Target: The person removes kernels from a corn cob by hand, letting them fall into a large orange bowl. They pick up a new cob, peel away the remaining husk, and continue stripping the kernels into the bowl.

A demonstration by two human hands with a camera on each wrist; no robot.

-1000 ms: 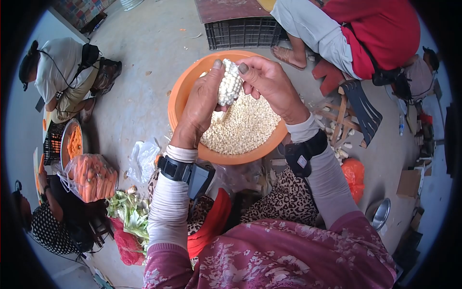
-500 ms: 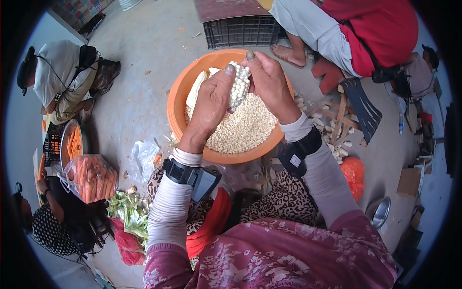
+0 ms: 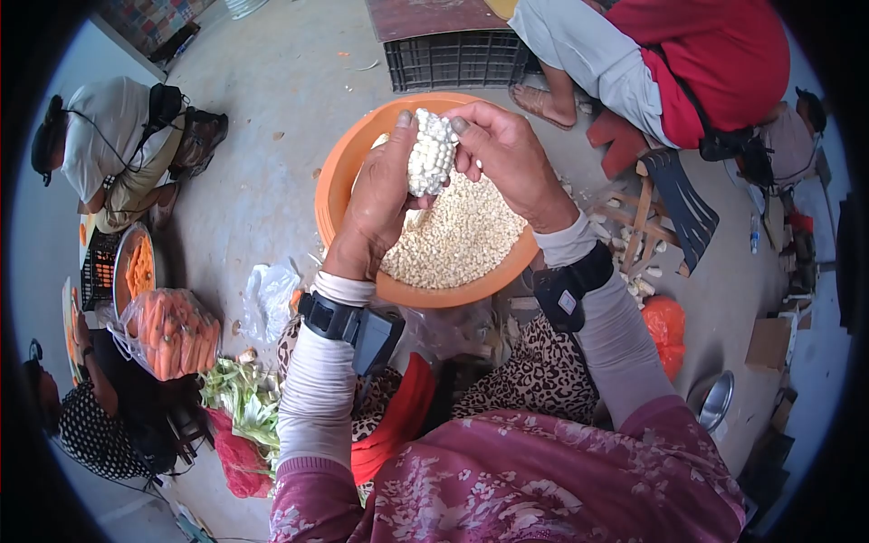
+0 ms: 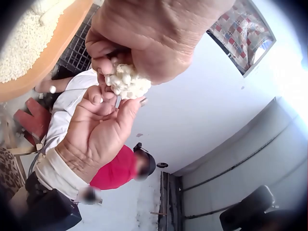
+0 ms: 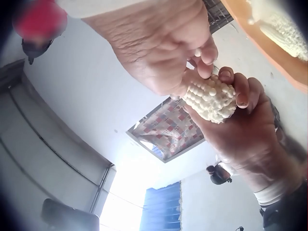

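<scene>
A short ear of corn [image 3: 432, 152] with pale kernels is held up over an orange basin [image 3: 331, 185]. My left hand [image 3: 378, 192] grips it, thumb along its near side. The right hand [image 3: 514, 165] works at the ear's right edge, thumb tip and bent fingers right at the kernels. In the left wrist view, one loose kernel [image 4: 52, 89] shows in the air below the basin's rim, and another lies against the right fingers. Loose kernels [image 3: 462, 240] cover the basin's bottom. Another ear [image 5: 279, 41] lies inside the basin, mostly hidden behind my left hand in the head view.
On the left stand a bag of carrots [image 3: 170, 335] and a bowl of cut carrots [image 3: 140, 262]. Husks [image 3: 244, 398] lie beside my left arm. A wooden stool [image 3: 674, 213] and stripped cobs [image 3: 638, 285] are at right. Other people sit at left and upper right.
Both hands and the ear have shifted slightly left since half a second ago. The right hand has drawn away from the ear's face, baring more of it. The left hand keeps its grip.
</scene>
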